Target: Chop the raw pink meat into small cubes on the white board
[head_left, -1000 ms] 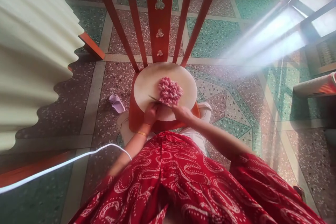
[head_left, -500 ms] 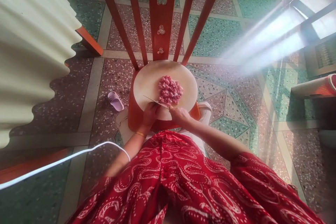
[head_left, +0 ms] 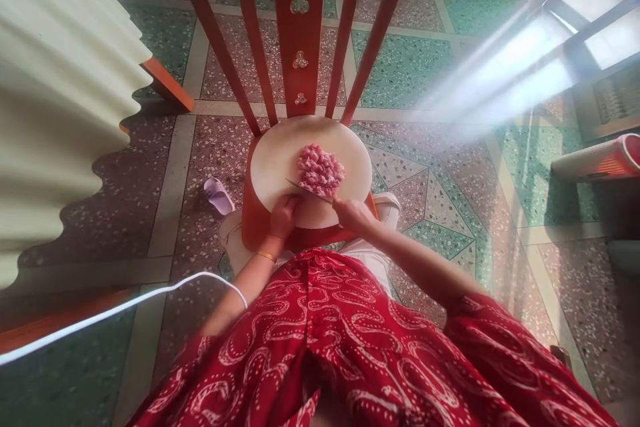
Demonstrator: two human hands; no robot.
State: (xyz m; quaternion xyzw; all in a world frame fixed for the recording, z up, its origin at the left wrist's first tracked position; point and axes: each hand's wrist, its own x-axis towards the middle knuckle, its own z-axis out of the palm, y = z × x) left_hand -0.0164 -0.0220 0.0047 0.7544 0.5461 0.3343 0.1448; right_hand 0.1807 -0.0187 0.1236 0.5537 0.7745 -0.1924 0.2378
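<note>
Pink meat, already in small but not fine pieces, is heaped centrally on the round cream board. Right hand grips the thin metal knife; left hand, near-left, grip cannot be told.

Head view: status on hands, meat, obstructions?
Right hand grips knife; left hand beside it. Chopped meat heaped on round board. White cable by left forearm, off board.
</note>
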